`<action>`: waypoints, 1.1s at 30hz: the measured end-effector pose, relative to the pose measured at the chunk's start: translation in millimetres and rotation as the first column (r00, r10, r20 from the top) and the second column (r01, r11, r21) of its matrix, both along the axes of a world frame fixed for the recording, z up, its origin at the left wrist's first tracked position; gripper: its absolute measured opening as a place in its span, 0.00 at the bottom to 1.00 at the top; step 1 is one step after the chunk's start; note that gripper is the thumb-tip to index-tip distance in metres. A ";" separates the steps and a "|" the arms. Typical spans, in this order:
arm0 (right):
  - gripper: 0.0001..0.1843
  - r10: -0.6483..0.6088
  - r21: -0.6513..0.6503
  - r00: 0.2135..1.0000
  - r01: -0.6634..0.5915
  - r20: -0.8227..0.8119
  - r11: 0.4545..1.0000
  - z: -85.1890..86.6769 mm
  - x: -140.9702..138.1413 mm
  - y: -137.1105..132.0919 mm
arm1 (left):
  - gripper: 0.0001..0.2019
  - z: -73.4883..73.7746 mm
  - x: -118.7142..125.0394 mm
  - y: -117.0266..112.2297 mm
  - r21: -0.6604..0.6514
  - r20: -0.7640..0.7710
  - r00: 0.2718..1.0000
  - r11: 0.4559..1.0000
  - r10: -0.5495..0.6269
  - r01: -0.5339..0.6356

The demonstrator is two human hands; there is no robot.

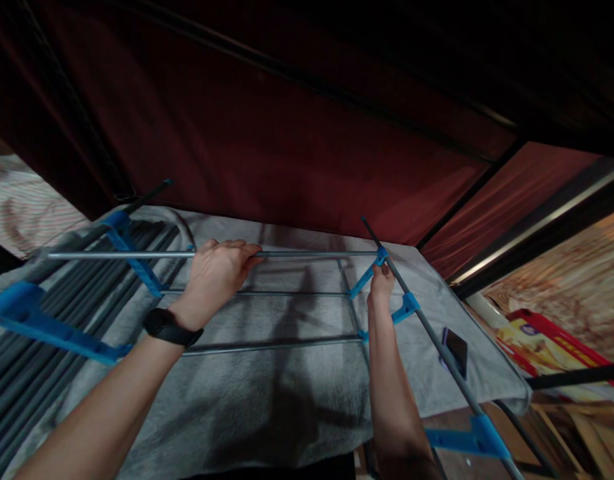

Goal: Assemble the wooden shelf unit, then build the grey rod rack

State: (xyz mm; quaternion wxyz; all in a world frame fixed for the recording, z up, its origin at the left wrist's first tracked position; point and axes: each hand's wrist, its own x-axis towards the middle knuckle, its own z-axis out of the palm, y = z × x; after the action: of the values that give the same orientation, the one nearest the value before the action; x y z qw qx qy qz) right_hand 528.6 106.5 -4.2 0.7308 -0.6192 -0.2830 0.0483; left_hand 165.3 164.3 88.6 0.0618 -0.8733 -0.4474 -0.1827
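— Where's the rack frame (267, 345)?
— Flat on the towel (267, 400) in front of me, with the curtain (267, 133) hanging behind it.
— And your hands?
— My left hand (217, 273) lies over the far crossbar (311, 254), left of its middle. My right hand (381, 283) is at the corner connector (381, 255), where that crossbar meets the side rail (437, 343) on the right. Two other crossbars (287, 293) run parallel, nearer me.
— Anything around it?
— A bundle of loose rods (47, 380) on the towel's left side, a phone (457, 351) on the towel just right of the side rail, and a box (541, 347) further right, off the towel
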 end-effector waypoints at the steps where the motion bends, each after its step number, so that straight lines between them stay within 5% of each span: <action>1: 0.27 -0.004 0.004 1.000 0.003 0.004 1.000 -0.3 1.7 0.2 | 0.19 3.0 0.1 -1.6 0.003 -0.011 1.000 1.000 0.000 0.000; 6: 0.26 -0.029 0.004 0.998 0.029 0.053 1.000 -3.4 10.5 -1.2 | 0.18 10.1 -2.3 -7.5 0.024 -0.018 1.000 1.000 -0.019 0.019; 21: 0.24 0.032 -0.064 0.988 -0.022 0.150 0.998 -7.0 20.4 -3.5 | 0.15 -0.5 -4.0 1.0 0.042 -0.026 0.998 0.998 -0.053 0.054; 33: 0.24 0.017 -0.112 0.981 0.004 0.192 0.994 -3.7 16.4 -6.9 | 0.18 18.2 4.0 16.1 0.135 -0.077 0.992 0.984 -0.103 0.113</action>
State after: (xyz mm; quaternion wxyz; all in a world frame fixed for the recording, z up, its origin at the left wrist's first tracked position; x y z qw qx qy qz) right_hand 544.9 99.6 -7.9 0.6638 -0.6602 -0.3513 0.0063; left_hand 169.3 180.4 106.7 0.1282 -0.8957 -0.3830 -0.1861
